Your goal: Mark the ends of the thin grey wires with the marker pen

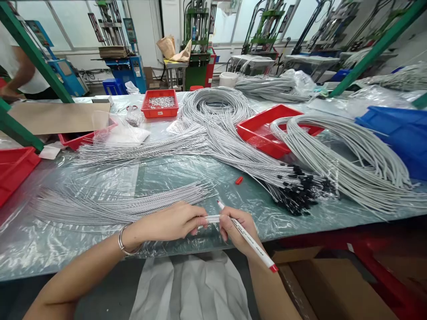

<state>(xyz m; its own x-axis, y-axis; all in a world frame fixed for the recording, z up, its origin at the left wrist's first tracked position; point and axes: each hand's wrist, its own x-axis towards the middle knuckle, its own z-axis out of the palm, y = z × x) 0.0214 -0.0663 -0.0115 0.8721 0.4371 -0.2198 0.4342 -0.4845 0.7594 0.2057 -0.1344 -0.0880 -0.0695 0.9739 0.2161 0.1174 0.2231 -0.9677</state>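
Observation:
My left hand (178, 220) is closed around a small bunch of thin white cables (212, 218), whose short stretch shows between my two hands. In my right hand (238, 226) lies a white marker pen (251, 241) with a red end, its uncapped tip pointing up and left above the bunch. The fingertips of that hand also meet the cables' right side; whether they grip them is hard to see. A red pen cap (239, 180) rests on the table ahead. Behind my left hand is a spread of loose thin cables (100, 206).
Beyond lie a long cable bundle with black connectors (296, 186), a thick pale cable coil (376, 155) and a red tray (253, 129). A red bin of small metal parts (160, 106) stands further back. Green posts (36, 53) flank the plastic-covered table. A person (25, 71) is at far left.

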